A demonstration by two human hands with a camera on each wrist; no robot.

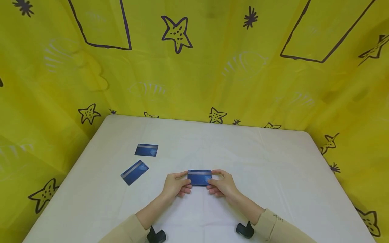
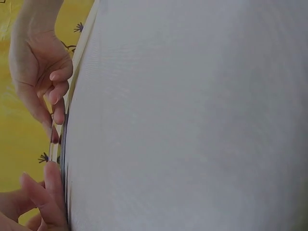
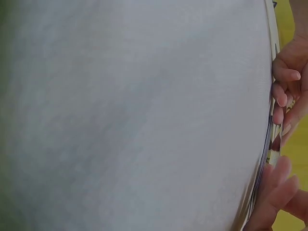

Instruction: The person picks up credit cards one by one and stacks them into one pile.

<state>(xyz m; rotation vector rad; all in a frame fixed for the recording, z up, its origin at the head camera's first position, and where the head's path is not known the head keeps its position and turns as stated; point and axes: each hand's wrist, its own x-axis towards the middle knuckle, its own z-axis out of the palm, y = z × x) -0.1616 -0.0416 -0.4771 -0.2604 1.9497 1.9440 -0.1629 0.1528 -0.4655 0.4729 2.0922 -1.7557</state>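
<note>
A blue card [image 1: 199, 178] with a grey stripe along its far edge lies between both hands at the middle front of the table. My left hand [image 1: 177, 184] pinches its left end, thumb on top. The right hand [image 1: 224, 185] pinches the opposite end in the same way. Both wrist views show the card only edge-on, as a thin shiny strip [image 2: 55, 151] between the fingertips. Thin dark lines run beside it at the table surface; I cannot tell what they are. Two similar blue cards, one straight [image 1: 146, 150] and one slanted [image 1: 134, 172], lie to the left.
The white-covered table [image 1: 258, 162] has rounded far corners. A yellow curtain [image 1: 200, 67] with dark starfish drawings hangs behind it and at both sides. Dark wrist-worn devices [image 1: 245, 230] sit under both sleeves at the front.
</note>
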